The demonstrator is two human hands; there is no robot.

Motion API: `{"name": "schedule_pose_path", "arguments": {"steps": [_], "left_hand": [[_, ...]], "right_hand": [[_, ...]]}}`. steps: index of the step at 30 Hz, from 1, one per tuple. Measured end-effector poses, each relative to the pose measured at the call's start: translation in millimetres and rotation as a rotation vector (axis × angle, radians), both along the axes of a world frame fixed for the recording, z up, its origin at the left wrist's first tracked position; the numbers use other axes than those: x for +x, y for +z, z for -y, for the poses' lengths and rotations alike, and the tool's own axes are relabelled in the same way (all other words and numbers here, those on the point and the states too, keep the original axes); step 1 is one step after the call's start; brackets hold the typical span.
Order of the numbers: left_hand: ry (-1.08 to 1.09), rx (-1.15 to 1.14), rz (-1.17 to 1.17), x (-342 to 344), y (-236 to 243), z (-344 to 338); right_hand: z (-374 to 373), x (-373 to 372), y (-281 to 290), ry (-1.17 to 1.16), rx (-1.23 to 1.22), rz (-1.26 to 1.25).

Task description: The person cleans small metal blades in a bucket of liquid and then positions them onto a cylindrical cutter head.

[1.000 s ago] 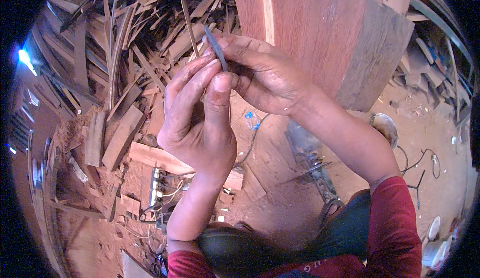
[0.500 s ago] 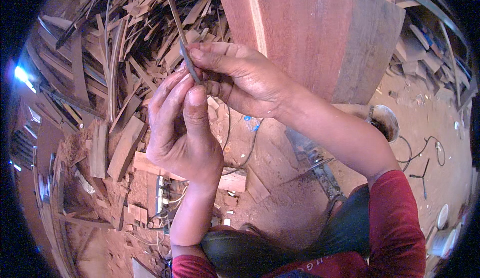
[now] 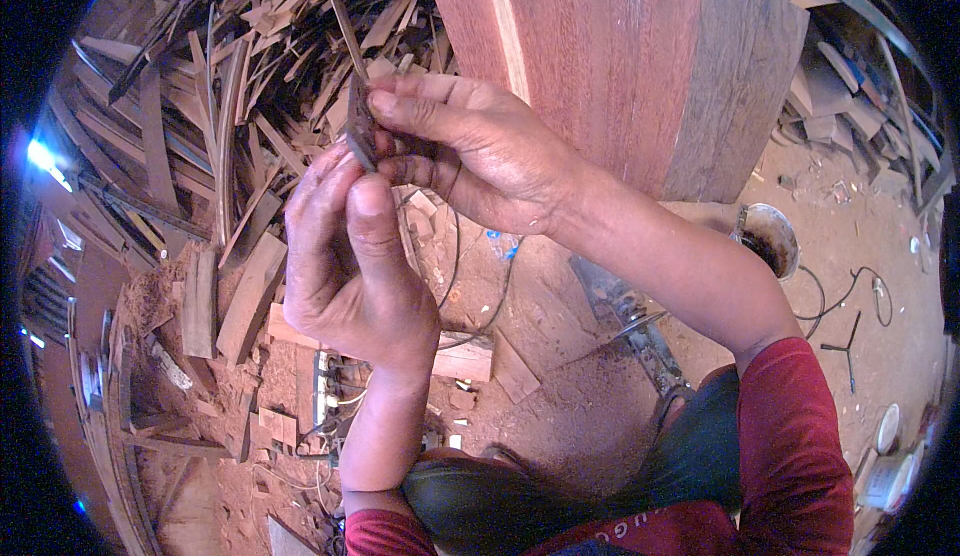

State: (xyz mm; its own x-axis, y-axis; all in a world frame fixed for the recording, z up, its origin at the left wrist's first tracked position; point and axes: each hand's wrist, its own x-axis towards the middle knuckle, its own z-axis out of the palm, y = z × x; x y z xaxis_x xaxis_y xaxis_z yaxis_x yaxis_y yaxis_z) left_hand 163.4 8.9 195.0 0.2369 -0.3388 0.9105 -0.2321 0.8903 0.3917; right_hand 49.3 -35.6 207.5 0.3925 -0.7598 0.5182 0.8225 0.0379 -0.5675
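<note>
In front of me I hold a small flat dark piece [image 3: 360,128] between both hands, above the floor. Its exact kind does not show; it has a thin grey edge at its lower end. The fingertips and thumb of my left hand [image 3: 365,276] pinch that lower end from below. My right hand [image 3: 490,151] comes from the right, its thumb and bent fingers closed on the piece's upper part. My fingers hide some of the piece.
A heap of scrap wood [image 3: 290,16] lies at the back left, with wide reddish boards [image 3: 600,66] leaning beside it. Cables and a power strip [image 3: 325,396] lie below my left arm. A long metal tool [image 3: 635,331] rests on the floor; a round container [image 3: 772,241] stands to the right.
The dark piece has turned, so more of its flat face shows instead of its edge. Both hands have shifted slightly left and keep their hold on it.
</note>
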Motion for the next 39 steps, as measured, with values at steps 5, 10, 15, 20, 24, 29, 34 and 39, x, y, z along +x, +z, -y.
{"name": "schedule_pose_path", "arguments": {"steps": [5, 10, 15, 20, 24, 29, 34, 39], "left_hand": [[-0.447, 0.24, -0.466, 3.7, 6.9, 8.2], [-0.683, 0.483, -0.667, 13.6, 7.3, 31.0], [-0.78, 0.589, -0.683, 14.4, 2.6, 32.5], [-0.784, 0.575, -0.661, 10.0, 3.4, 32.3], [-0.768, 0.596, -0.674, 7.2, 5.4, 31.5], [-0.765, 0.606, -0.68, 4.8, 5.3, 31.6], [-0.772, 0.579, -0.638, 5.3, 2.5, 32.0], [-0.779, 0.581, -0.623, 8.5, 0.9, 31.0]], "right_hand": [[-5.3, 9.1, 2.4, -0.54, -0.042, -0.058], [-23.7, 19.0, -8.7, -0.769, -0.243, -0.119], [-37.5, 29.9, -12.6, -0.878, -0.382, -0.214], [-35.1, 28.7, -13.4, -0.937, -0.496, -0.204], [-36.3, 28.5, -14.5, -0.955, -0.49, -0.198], [-37.0, 22.2, -14.5, -1.01, -0.57, -0.275], [-36.2, 16.4, -13.9, -1.06, -0.682, -0.401], [-37.6, 18.0, -13.6, -1.074, -0.702, -0.417]]}}
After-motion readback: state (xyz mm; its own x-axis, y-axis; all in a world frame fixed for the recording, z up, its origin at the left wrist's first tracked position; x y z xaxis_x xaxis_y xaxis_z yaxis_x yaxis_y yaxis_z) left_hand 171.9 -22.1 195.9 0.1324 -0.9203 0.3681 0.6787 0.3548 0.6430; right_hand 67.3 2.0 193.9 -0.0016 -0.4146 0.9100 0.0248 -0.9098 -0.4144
